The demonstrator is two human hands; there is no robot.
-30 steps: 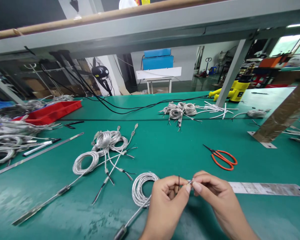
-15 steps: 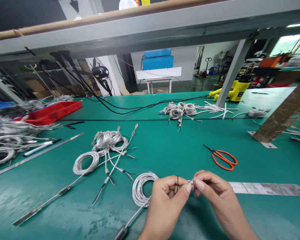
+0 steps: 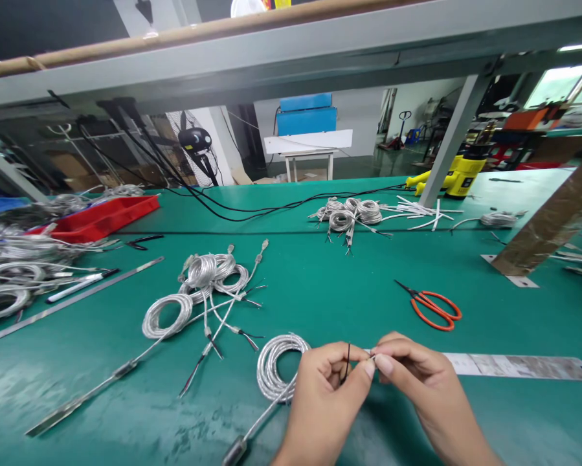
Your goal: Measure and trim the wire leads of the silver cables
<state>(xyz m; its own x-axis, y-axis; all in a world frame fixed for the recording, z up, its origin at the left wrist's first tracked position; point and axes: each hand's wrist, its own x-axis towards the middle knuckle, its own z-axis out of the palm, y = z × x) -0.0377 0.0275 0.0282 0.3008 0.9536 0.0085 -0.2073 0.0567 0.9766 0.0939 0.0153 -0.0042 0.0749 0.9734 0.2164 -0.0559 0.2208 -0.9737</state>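
Both hands are working close together just above the green table. The left hand and the right hand are curled closed, their fingertips pinching a thin black wire and a small silvery wire end, though the fingers are hiding exactly how the two meet. Just beside the left hand, a coil of clear-sheathed silver braided cable is lying on the table, with a straight run leading down past that hand to a dark metal-capped end. Ahead of the hands, more coiled silver cables are lying in a loose heap. To the right, orange-handled steel scissors are resting, while a long pale metal strip is stretching away beyond the right hand.
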